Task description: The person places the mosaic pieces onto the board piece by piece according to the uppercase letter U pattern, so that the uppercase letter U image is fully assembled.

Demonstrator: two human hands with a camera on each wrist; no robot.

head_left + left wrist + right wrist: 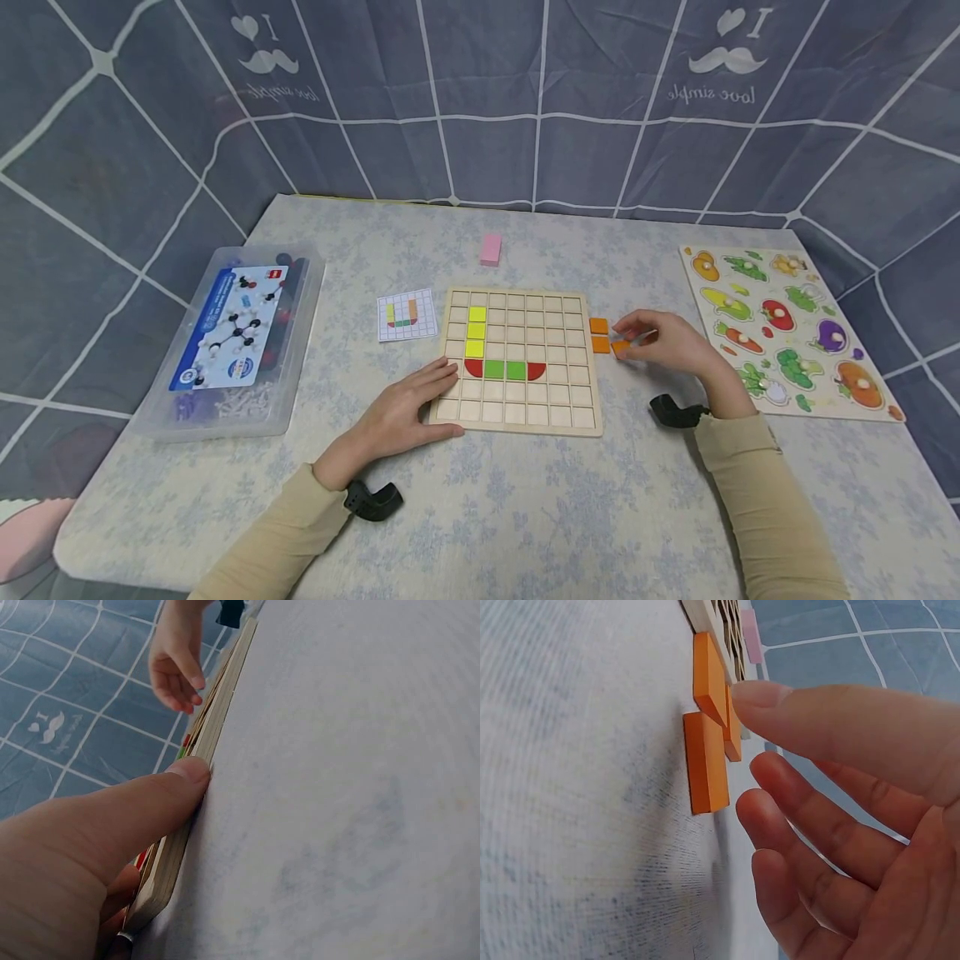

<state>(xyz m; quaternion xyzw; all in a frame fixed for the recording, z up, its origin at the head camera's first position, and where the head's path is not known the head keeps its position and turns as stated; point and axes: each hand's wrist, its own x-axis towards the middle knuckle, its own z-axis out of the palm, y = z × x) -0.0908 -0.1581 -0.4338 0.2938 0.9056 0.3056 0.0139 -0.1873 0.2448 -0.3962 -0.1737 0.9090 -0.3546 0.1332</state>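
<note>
Hands working at a grid board [517,417] on the table [525,517].
Left hand [408,408] is lying flat, steadying the board's left edge; right hand [663,337] is reaching, fingers loose, touching an orange tile [620,348] just right of the board.

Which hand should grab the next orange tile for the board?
Right. The right hand already has its fingers at the orange tiles; the left hand rests on the wooden grid board.
</note>
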